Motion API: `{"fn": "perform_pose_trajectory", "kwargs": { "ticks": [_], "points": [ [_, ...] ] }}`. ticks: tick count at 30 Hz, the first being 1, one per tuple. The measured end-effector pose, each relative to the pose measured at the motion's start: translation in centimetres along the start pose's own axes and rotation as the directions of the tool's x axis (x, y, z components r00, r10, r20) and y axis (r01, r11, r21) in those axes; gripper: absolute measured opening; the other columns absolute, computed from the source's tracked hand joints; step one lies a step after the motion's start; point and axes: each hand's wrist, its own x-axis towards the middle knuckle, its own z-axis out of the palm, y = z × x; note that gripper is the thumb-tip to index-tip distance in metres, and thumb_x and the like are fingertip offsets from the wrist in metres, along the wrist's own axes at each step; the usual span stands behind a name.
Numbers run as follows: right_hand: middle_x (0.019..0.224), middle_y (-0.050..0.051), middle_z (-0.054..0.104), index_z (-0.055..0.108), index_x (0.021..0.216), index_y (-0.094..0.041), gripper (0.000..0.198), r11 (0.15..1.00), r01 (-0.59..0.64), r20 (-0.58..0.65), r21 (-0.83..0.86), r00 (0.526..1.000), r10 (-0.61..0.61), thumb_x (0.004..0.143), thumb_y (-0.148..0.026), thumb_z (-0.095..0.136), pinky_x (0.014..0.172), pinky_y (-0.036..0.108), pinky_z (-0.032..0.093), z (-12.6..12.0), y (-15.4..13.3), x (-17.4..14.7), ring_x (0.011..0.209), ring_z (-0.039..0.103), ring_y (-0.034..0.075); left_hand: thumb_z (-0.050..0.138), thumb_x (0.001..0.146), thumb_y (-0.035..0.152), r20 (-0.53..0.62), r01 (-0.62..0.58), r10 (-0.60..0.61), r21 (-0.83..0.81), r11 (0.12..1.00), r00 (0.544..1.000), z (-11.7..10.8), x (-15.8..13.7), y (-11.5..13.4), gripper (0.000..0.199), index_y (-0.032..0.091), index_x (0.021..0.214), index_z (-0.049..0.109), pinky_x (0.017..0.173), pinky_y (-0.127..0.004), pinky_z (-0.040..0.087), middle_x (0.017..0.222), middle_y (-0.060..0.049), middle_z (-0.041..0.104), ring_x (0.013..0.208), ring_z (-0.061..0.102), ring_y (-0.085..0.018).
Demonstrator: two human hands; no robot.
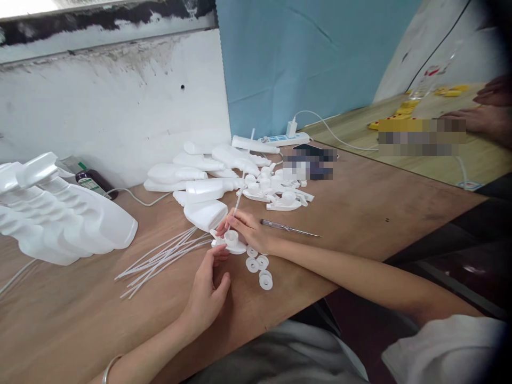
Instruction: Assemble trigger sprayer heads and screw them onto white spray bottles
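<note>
A thin white tube [239, 200] slants upward from my right hand [248, 229], pinched between thumb and fingers. Its lower end is at the round collar of a white trigger sprayer head [232, 241]; how deep it sits I cannot tell. My left hand [208, 290] has its fingers curled against the near left side of that sprayer head, with the thumb held apart. Several white ring washers [263, 262] lie just below my right wrist. Left of the sprayer head, more thin white tubes [160, 261] are fanned out on the table.
More sprayer heads [286, 200] are heaped beyond my hands, beside lying white bottles [212, 186]. A screwdriver [288, 228] lies right of them. White bottles [76, 224] stand at left near a dark bottle [94, 181]. A power strip [286, 140] is behind; another person's hand [480, 120] shows right.
</note>
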Motion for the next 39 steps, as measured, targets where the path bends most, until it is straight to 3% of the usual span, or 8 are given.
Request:
{"fn": "perform_pose_trajectory", "kwargs": {
  "ticks": [6, 12, 16, 21, 31, 39],
  "points": [
    [0.078, 0.004, 0.063, 0.052, 0.073, -0.016, 0.037, 0.987, 0.017, -0.028, -0.162, 0.999, -0.022, 0.087, -0.049, 0.042, 0.071, 0.029, 0.047, -0.2, 0.0, 0.0, 0.073, 0.06, 0.014, 0.045, 0.076, 0.008, 0.015, 0.01, -0.01, -0.007, 1.0, 1.0, 0.0, -0.1, 0.0, 0.046, 0.019, 0.121, 0.041, 0.096, -0.038, 0.036, 0.116, -0.009, 0.05, 0.108, 0.048, -0.02],
    [0.079, 0.004, 0.065, 0.049, 0.073, -0.017, 0.036, 0.999, -0.046, -0.033, -0.02, 0.998, 0.045, 0.083, -0.052, 0.047, 0.068, 0.031, 0.05, 0.0, 0.1, 0.0, 0.07, 0.063, 0.016, 0.046, 0.075, 0.009, 0.003, 0.005, -0.005, -0.002, 1.0, 1.0, 0.0, 0.0, 0.0, 0.046, 0.02, 0.119, 0.042, 0.093, -0.038, 0.036, 0.114, -0.008, 0.051, 0.105, 0.049, -0.02],
    [0.08, 0.004, 0.065, 0.049, 0.073, -0.017, 0.038, 0.997, -0.066, 0.018, 0.042, 0.998, 0.065, 0.08, -0.054, 0.05, 0.073, 0.032, 0.049, 0.2, 0.0, 0.0, 0.076, 0.063, 0.017, 0.046, 0.075, 0.009, -0.044, 0.005, -0.005, -0.01, 1.0, 0.999, -0.1, 0.0, -0.1, 0.053, 0.021, 0.125, 0.038, 0.091, -0.036, 0.037, 0.107, -0.007, 0.054, 0.1, 0.051, -0.019],
    [0.082, 0.005, 0.066, 0.049, 0.07, -0.016, 0.038, 0.989, -0.093, 0.088, 0.116, 0.993, 0.084, 0.079, -0.053, 0.052, 0.074, 0.032, 0.048, 0.3, -0.6, -0.1, 0.079, 0.063, 0.018, 0.044, 0.076, 0.009, -0.011, 0.003, -0.002, 0.006, 1.0, 1.0, -0.1, 0.0, 0.0, 0.057, 0.021, 0.13, 0.035, 0.085, -0.034, 0.04, 0.102, -0.006, 0.056, 0.093, 0.053, -0.017],
    [0.079, 0.005, 0.064, 0.062, 0.079, -0.013, 0.038, 0.987, -0.02, 0.087, -0.157, 0.996, 0.034, 0.085, -0.047, 0.046, 0.068, 0.025, 0.043, 0.3, -0.9, -0.4, 0.074, 0.057, 0.013, 0.046, 0.073, 0.01, -0.014, 0.037, -0.037, -0.006, 0.999, 0.999, 0.0, 0.1, 0.1, 0.057, 0.021, 0.128, 0.04, 0.082, -0.033, 0.04, 0.094, -0.004, 0.06, 0.086, 0.054, -0.017],
    [0.078, 0.005, 0.064, 0.052, 0.068, -0.015, 0.033, 0.989, -0.134, 0.079, 0.057, 0.988, 0.129, 0.079, -0.046, 0.054, 0.064, 0.025, 0.044, 0.3, -0.3, 0.0, 0.072, 0.058, 0.014, 0.045, 0.074, 0.009, -0.003, 0.024, -0.024, 0.018, 1.0, 1.0, -0.1, 0.0, 0.2, 0.057, 0.021, 0.129, 0.038, 0.082, -0.032, 0.04, 0.098, -0.005, 0.06, 0.087, 0.055, -0.016]
  ]
}}
